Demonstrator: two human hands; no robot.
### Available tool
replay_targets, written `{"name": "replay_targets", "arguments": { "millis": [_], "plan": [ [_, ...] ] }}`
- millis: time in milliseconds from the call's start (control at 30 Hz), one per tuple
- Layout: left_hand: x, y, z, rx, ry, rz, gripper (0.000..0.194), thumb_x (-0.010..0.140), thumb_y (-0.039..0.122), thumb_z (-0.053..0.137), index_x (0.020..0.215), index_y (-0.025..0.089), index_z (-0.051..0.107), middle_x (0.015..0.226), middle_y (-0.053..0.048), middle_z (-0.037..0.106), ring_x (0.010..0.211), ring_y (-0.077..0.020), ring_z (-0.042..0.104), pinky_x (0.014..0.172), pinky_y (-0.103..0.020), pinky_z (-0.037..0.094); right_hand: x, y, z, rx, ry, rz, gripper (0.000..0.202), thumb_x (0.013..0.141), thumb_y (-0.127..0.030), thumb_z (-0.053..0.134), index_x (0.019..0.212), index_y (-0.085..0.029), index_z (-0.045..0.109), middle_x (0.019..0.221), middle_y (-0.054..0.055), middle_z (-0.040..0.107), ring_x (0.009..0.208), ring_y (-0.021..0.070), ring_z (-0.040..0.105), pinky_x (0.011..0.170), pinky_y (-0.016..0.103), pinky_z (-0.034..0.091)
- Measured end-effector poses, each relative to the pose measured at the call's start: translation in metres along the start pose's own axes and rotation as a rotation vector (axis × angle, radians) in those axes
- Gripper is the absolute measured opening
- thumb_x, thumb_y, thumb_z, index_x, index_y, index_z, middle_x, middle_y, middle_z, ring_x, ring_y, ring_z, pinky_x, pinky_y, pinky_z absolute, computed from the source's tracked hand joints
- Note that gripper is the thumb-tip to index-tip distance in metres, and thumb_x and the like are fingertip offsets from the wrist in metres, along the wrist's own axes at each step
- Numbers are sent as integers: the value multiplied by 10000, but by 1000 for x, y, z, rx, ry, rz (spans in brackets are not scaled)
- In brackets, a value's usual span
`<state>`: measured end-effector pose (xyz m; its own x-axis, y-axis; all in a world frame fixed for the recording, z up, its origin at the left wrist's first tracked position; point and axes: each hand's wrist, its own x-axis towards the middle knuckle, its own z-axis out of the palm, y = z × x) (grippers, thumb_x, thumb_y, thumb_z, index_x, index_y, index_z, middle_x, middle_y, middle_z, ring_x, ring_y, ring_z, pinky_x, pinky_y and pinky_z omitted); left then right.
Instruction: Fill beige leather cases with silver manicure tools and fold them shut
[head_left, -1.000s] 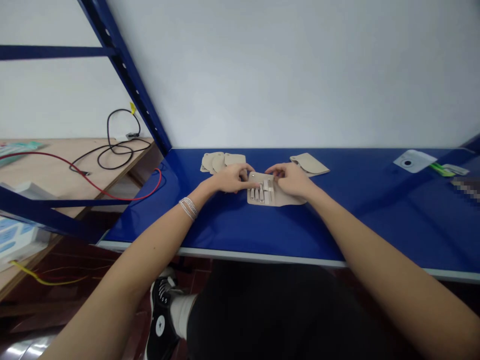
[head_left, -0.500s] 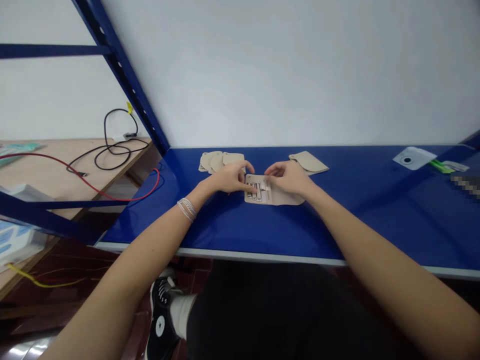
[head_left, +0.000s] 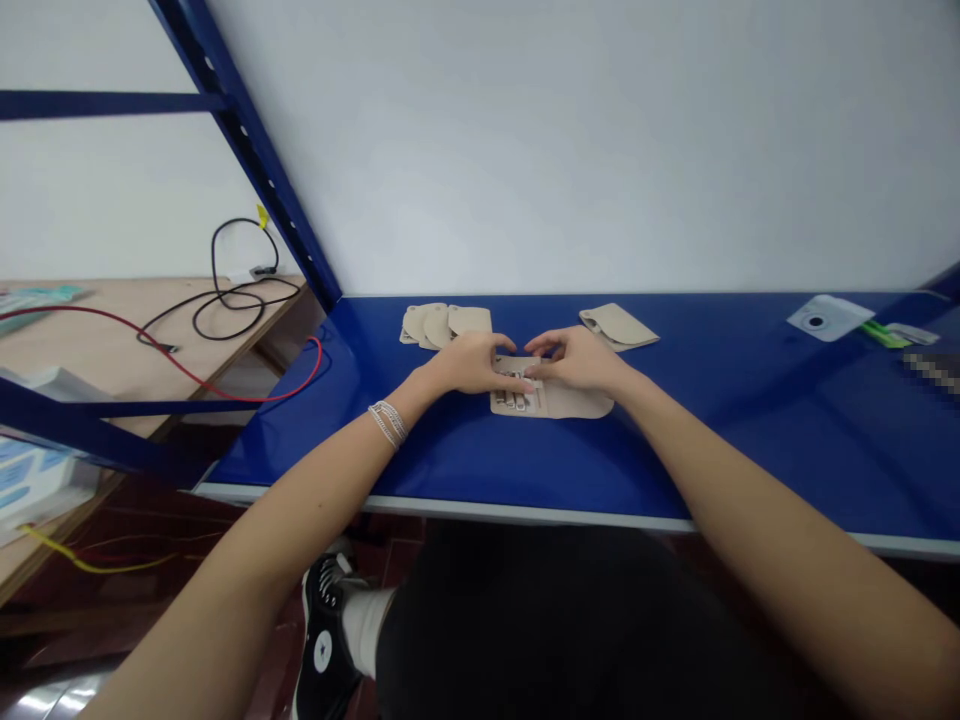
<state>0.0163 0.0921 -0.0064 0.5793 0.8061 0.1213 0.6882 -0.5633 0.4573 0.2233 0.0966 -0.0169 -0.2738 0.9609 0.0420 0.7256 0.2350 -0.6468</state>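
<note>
A beige manicure case [head_left: 574, 402] lies unfolded on the blue table, several small metal tools [head_left: 516, 402] in its left panel. My left hand [head_left: 472, 362] grips the case at its left side; the thumb lies across the tools and the curved fingers are at the upper edge. From the right, my right hand [head_left: 581, 358] reaches over the case. Its thumb and fingers are pinched near the top of the tools, close to the left thumb; what is between them is hidden.
Several closed beige cases [head_left: 469, 320] overlap behind my left hand. Another beige case [head_left: 619, 326] lies behind my right hand. A clear pouch with a dark round mark [head_left: 829, 316] and a green item [head_left: 881, 334] lie far right. A red cable [head_left: 300, 385] hangs by the table's left end.
My left hand has shifted slightly right, and its thumb now reaches farther across the tools toward my right hand. The open case sits slightly nearer to me in view.
</note>
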Motion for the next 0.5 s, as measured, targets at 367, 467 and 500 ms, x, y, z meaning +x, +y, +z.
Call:
{"name": "replay_targets", "arguments": {
  "millis": [367, 467, 500],
  "plan": [
    [-4, 3, 6, 73, 45, 26, 832, 570, 780, 656, 1126, 161, 664, 1005, -108, 555, 813, -209, 559, 770, -338, 462, 1, 3, -1, -9, -6, -53, 402, 671, -436, 762, 972, -169, 753, 850, 63, 728, 690, 164, 603, 640, 292, 486],
    [-3, 2, 5, 41, 49, 43, 606, 715, 673, 617, 1017, 156, 708, 949, -95, 564, 769, -180, 542, 762, -324, 459, -1, 0, -5, 31, 23, -55, 294, 717, -380, 727, 900, -151, 748, 815, 72, 724, 691, 162, 605, 639, 286, 486],
    [-2, 1, 4, 29, 50, 49, 526, 754, 619, 608, 969, 154, 724, 923, -91, 566, 757, -171, 536, 752, -315, 456, -2, -2, -7, 38, 15, -58, 269, 720, -365, 723, 881, -150, 745, 803, 68, 722, 689, 161, 605, 637, 283, 484]
  ]
}}
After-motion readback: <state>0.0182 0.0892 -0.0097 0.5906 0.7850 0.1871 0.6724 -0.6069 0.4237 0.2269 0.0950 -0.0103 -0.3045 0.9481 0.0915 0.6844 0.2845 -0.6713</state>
